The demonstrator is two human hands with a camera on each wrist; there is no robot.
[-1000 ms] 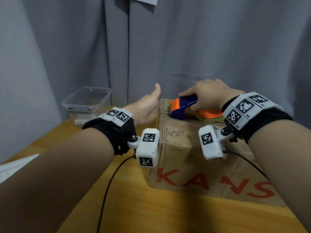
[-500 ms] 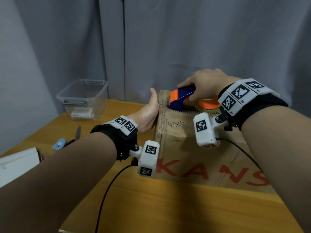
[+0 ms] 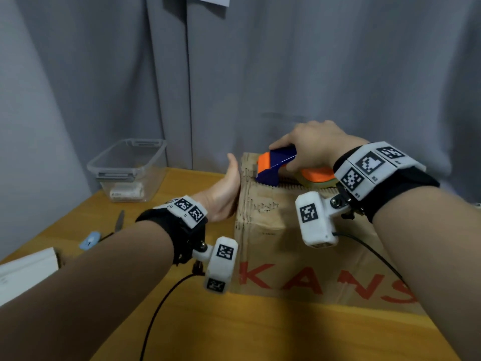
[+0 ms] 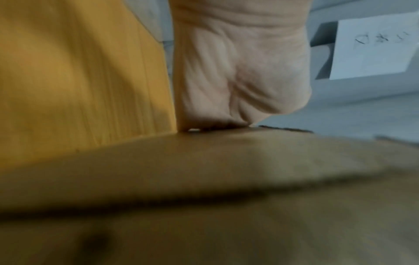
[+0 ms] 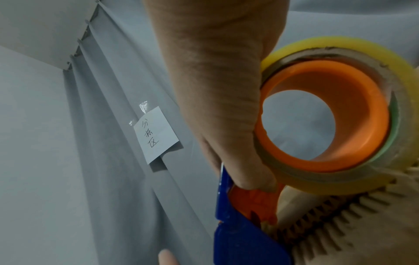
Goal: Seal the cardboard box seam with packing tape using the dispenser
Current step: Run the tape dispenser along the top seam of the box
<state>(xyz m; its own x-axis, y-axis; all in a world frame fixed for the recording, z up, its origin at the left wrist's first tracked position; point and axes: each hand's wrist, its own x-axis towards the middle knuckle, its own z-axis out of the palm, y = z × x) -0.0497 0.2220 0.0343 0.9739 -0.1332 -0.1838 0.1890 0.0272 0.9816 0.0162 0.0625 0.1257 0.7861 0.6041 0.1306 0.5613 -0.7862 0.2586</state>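
Right hand (image 3: 309, 144) grips the dispenser (image 3: 276, 165) at the box's (image 3: 299, 230) left end; flat left hand (image 3: 223, 194) braces its side. Next: press and pull along the seam.

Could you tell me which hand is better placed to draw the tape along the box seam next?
The right hand: it already grips the tape dispenser on the cardboard box top. The left hand lies flat against the box's side.

The tape dispenser (image 3: 273, 166) is blue and orange, the tape roll (image 5: 353, 172) yellowish, the cardboard box (image 3: 299, 246) brown with red letters, the table (image 3: 197, 332) yellow
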